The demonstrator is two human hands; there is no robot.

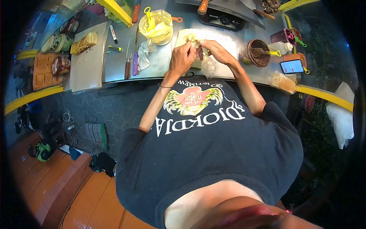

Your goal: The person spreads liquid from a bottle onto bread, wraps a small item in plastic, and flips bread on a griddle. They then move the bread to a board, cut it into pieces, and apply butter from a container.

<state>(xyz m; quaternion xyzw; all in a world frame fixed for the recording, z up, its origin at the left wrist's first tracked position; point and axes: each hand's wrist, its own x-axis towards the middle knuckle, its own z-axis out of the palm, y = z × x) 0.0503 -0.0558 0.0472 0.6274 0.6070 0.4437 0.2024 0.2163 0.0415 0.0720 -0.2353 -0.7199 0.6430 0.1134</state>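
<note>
Head view: L hand (pixel 182 57) & R hand (pixel 215 50) fingers both pinching pale dough (pixel 193 39) over steel counter (pixel 160 63).

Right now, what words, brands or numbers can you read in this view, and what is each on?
"DJOKDJA" on the black T-shirt, seen upside down.
"ISTIMEW", cut off by the left hand, on the T-shirt above its winged emblem.
"Rinnai" on the stove.
Too small or blurred to read: the phone screen, the tins, the printed sheet.
The right hand works pale dough; no text there.
</note>
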